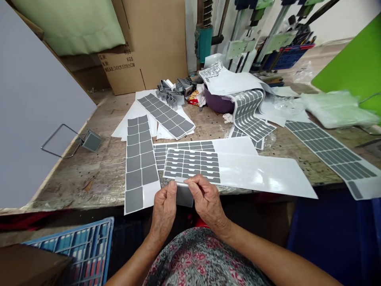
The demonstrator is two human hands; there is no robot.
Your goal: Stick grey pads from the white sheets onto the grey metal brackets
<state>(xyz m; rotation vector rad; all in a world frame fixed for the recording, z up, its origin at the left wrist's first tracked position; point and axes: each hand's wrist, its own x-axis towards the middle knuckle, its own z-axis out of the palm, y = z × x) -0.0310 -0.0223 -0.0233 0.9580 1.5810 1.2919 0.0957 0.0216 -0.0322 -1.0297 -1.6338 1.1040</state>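
Observation:
Between my two hands, at the bench's front edge, is a grey square piece [184,195]. My left hand [164,208] pinches its left side, thumb on top. My right hand [206,200] grips its upper right corner between thumb and fingers. Whether it is metal or a sticker, I cannot tell. Just beyond my hands lies a white sheet of grey notched stickers [192,165], its right part bare backing. Left of it is a sticker sheet [141,159] with large grey squares; one square is gone from its lower right, near my left hand.
Bent grey metal pieces [172,93] are piled at the back, beside a purple bowl [218,102] partly under curled sticker sheets [248,107]. A similar piece with a wire loop [91,141] stands at left. Another sticker sheet [330,149] lies right. A blue crate [89,254] is below left.

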